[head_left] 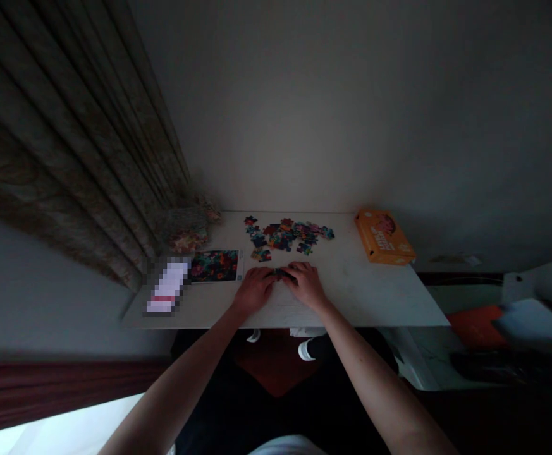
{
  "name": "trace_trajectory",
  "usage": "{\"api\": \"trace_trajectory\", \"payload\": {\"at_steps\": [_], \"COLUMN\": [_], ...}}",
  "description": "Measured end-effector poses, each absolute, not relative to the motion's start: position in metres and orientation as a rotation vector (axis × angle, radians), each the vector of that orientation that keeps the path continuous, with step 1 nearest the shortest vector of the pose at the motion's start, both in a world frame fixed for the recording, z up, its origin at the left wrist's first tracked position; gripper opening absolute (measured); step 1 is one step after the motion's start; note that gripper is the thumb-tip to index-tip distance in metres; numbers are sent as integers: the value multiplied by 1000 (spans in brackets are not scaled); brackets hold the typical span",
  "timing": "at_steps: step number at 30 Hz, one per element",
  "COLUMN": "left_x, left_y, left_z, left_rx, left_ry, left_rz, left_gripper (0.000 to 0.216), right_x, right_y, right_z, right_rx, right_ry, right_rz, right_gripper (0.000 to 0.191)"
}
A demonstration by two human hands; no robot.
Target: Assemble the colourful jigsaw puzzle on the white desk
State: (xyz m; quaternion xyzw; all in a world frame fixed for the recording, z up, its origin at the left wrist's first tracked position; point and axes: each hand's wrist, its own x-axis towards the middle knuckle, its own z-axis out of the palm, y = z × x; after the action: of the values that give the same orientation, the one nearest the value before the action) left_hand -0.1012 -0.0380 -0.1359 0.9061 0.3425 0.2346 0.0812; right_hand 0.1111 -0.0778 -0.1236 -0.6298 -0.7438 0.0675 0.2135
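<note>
Near the front of the white table, my left hand (255, 290) and my right hand (306, 284) meet around dark puzzle pieces (278, 273). The fingers of both hands are closed on them, hiding most of their shape; whether the pieces are joined cannot be made out. Just beyond the hands lies a loose heap of colourful jigsaw pieces (280, 239), some overlapping. A small group of pieces (261, 254) sits apart, closer to my left hand. To the left of that hand, a printed picture sheet (215, 265) with a dark floral pattern lies flat.
A blurred-out phone-like rectangle (168, 285) lies at the left of the table (351, 303). Behind it are plastic bags (185, 230) by the curtain (90, 126). An orange box (384, 237) stands at the back right. A wall rises behind the table.
</note>
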Motion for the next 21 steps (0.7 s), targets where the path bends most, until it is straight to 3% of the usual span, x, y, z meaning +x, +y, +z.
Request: {"api": "trace_trajectory", "payload": {"at_steps": [21], "left_x": [-103], "left_y": [-36], "left_z": [-136], "left_rx": [2756], "left_ry": [972], "left_rz": [567], "left_gripper": [45], "right_x": [109], "right_y": [-80], "right_z": [-120], "right_rx": [-1784], "right_ry": [-2128], "right_rz": [167], "right_gripper": [35]}}
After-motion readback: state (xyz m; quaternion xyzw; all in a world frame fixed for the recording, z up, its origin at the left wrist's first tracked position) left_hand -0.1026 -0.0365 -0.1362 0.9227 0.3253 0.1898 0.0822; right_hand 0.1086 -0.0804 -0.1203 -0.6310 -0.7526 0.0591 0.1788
